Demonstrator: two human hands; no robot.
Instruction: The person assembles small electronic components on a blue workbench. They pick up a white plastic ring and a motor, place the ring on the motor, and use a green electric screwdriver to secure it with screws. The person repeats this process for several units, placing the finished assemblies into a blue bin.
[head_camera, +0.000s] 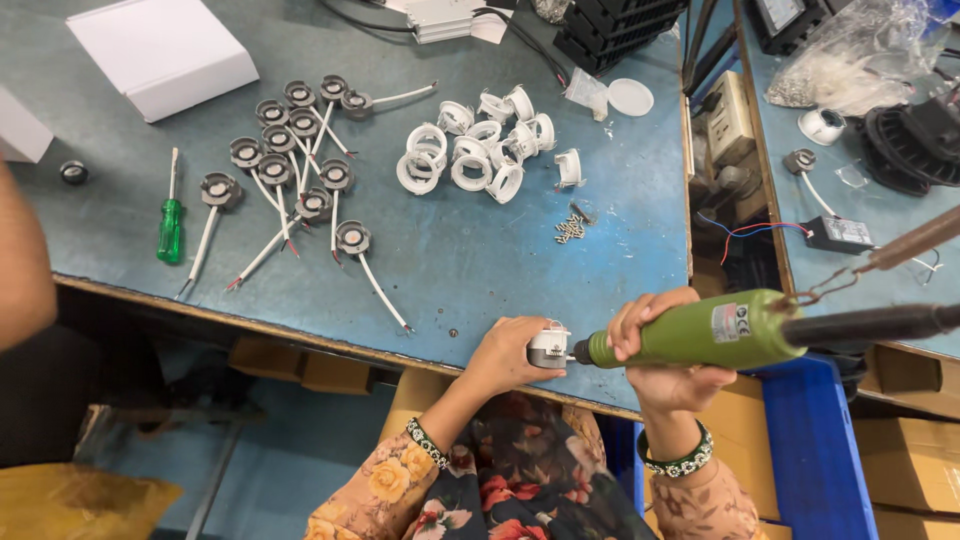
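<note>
The left hand (505, 352) has its fingers curled tight around a small white lamp part (548, 347). The right hand (660, 345) grips a green power screwdriver (690, 335), its tip touching the part just beside the left fingers.

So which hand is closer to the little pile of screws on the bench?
Right. The right hand, gripping the green electric screwdriver, sits below the screws; the left hand sits slightly farther, below-left.

Bench: blue worktop (480, 260), scuffed, with worn wooden front edge (300, 335) | Adjacent: second blue-topped bench (880, 215) to the right, narrow gap between | Below: cardboard boxes (300, 368), blue plastic bin (815, 450) | Floor: grey-blue (290, 470) | Light: even, overhead
</note>
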